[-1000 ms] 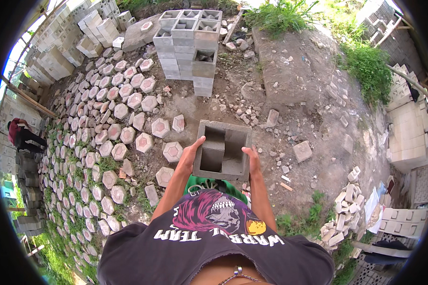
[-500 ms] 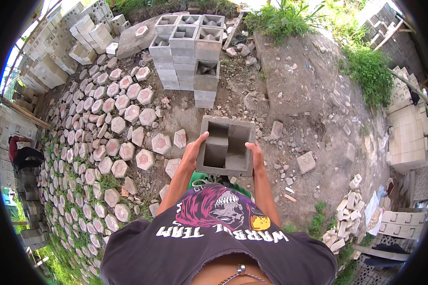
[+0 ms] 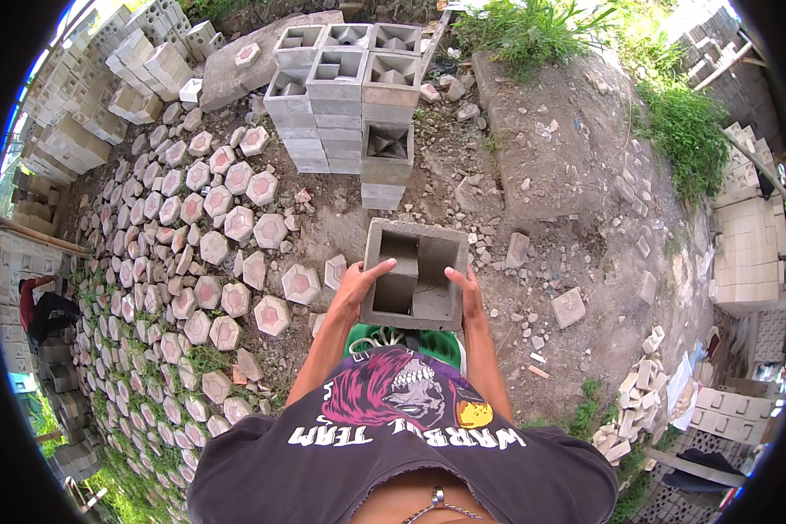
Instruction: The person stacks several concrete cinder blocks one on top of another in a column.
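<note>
I carry a grey hollow concrete block point(image 3: 417, 272) in front of my chest, its two cavities facing up. My left hand point(image 3: 358, 286) grips its left side, fingers hooked over the rim. On the block's right side my right hand point(image 3: 465, 291) holds the edge. Ahead stands a stack of similar hollow blocks point(image 3: 345, 96), several layers high, with a lower single column point(image 3: 386, 162) at its near right corner.
Hexagonal pavers point(image 3: 203, 234) cover the ground to my left. Bare dirt with rubble and a loose stone point(image 3: 568, 307) lies to the right. More block piles point(image 3: 749, 249) line the right and far left edges. A person in red point(image 3: 39, 306) crouches far left.
I have moved closer to the stack while carrying the block; the stack appears larger and nearer. Both hands keep the same grip.
</note>
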A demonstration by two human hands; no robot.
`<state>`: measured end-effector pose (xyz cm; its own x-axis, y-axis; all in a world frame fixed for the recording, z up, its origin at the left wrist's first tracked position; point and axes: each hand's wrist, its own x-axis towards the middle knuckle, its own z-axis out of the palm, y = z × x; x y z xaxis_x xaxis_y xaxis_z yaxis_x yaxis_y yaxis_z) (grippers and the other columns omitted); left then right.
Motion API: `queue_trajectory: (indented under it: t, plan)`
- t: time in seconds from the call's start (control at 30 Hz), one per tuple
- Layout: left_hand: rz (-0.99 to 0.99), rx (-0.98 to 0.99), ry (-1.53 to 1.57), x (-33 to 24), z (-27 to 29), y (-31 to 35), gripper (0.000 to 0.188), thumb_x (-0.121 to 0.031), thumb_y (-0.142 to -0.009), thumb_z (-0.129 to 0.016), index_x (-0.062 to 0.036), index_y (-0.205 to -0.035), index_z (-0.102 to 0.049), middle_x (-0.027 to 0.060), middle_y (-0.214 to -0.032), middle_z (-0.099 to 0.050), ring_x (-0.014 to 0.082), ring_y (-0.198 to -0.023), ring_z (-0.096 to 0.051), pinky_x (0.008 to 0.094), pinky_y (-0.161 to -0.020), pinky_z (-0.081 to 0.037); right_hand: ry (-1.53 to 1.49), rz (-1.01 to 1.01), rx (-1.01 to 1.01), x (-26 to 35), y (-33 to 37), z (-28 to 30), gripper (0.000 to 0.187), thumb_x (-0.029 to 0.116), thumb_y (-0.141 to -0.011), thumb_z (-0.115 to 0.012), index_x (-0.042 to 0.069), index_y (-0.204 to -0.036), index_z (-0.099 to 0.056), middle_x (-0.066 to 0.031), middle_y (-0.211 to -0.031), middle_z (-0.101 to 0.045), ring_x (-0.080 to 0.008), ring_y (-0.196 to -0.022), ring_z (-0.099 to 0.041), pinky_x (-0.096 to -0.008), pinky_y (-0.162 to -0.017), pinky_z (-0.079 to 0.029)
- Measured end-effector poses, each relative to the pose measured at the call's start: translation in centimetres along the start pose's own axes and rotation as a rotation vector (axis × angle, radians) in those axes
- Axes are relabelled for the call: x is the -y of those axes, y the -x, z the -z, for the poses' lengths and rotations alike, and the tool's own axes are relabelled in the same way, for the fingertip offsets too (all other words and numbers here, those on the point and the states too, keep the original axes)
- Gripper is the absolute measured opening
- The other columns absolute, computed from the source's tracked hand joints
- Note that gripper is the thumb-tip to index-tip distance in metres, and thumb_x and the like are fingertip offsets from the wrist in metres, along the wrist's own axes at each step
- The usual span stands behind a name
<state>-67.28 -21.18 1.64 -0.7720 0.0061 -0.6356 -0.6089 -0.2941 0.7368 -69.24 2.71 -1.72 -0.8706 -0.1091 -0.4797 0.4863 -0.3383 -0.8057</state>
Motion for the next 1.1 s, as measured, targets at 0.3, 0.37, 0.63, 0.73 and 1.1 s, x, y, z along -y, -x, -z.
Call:
queue_trajectory:
  t: [0.3,0.37,0.63,0.73,1.1]
  plan:
    - [0.081,-0.065,-0.037,-7.6,-0.2,-9.6,0.076,-0.036,-0.07,-0.079,0.0065,-0.124,-0.047,0.0179,-0.11,-0.06,0.0236,-0.098,-0.062,0.0363,-0.084,-0.052,0.024,-0.061,0.068,3.0,-13.8,-1.3,0.077,0.015,-0.069,-0.07,0.0,-0.137,-0.037,-0.014,-0.118,-0.056,-0.0227,-0.103,-0.058,-0.0335,-0.089,-0.048]
    - [0.114,-0.123,-0.056,-9.5,-0.6,-12.4,0.079,-0.036,-0.07,-0.079,0.0061,-0.127,-0.044,0.0188,-0.114,-0.059,0.0238,-0.102,-0.061,0.0373,-0.086,-0.051,0.012,-0.083,0.101,3.6,-17.6,-1.4,0.077,0.013,-0.068,-0.068,0.0,-0.137,-0.038,-0.013,-0.118,-0.057,-0.0219,-0.102,-0.058,-0.0332,-0.089,-0.048]
    - [0.099,-0.022,-0.117,-8.4,0.9,-26.0,0.101,-0.026,-0.065,-0.081,0.0036,-0.142,-0.024,0.0205,-0.127,-0.052,0.027,-0.116,-0.052,0.0374,-0.103,-0.038,0.02,-0.168,0.004,4.6,-28.7,-1.0,0.071,0.009,-0.066,-0.063,0.004,-0.134,-0.042,-0.0085,-0.112,-0.058,-0.0183,-0.097,-0.057,-0.0305,-0.085,-0.047]
    - [0.153,-0.044,-0.142,-7.9,0.6,-29.4,0.087,-0.011,-0.063,-0.07,0.004,-0.139,-0.029,0.0173,-0.12,-0.054,0.0245,-0.109,-0.053,0.0346,-0.097,-0.042,0.049,-0.215,0.027,4.6,-31.9,-0.3,0.071,0.01,-0.066,-0.062,0.004,-0.135,-0.042,-0.0075,-0.111,-0.058,-0.0175,-0.095,-0.057,-0.0306,-0.084,-0.047]
    - [0.277,0.004,-0.279,-5.9,5.8,-40.4,0.101,-0.019,-0.064,-0.062,0.0017,-0.149,-0.012,0.0265,-0.145,-0.032,0.032,-0.126,-0.043,0.0379,-0.106,-0.033,0.236,-0.296,-0.072,1.9,-44.0,-1.7,0.069,0.013,-0.065,-0.064,0.002,-0.131,-0.048,-0.0069,-0.107,-0.061,-0.0165,-0.092,-0.057,-0.0297,-0.084,-0.046]
